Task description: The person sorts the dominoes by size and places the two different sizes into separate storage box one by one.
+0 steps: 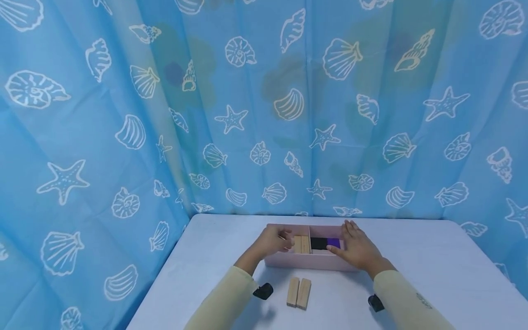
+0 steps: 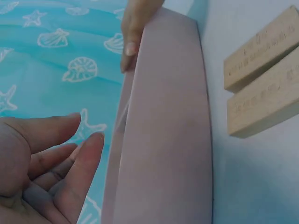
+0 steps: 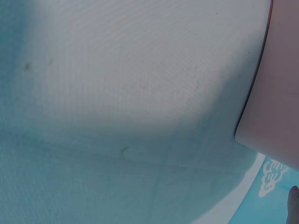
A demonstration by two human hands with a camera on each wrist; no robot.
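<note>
The pink box [image 1: 307, 263] sits mid-table, its right end under the right hand [image 1: 358, 250], whose straight fingers lie together. The left hand [image 1: 273, 239] hides the left compartment; its fingers [image 2: 86, 161] are loosely bent, grip unclear. Two wooden blocks [image 1: 299, 292] lie nearer.

pink box [image 1: 307, 263]: smooth matt plastic | blocks [image 1: 299, 292]: bare pale wood | curtain [image 1: 123, 114]: thin printed cloth
</note>
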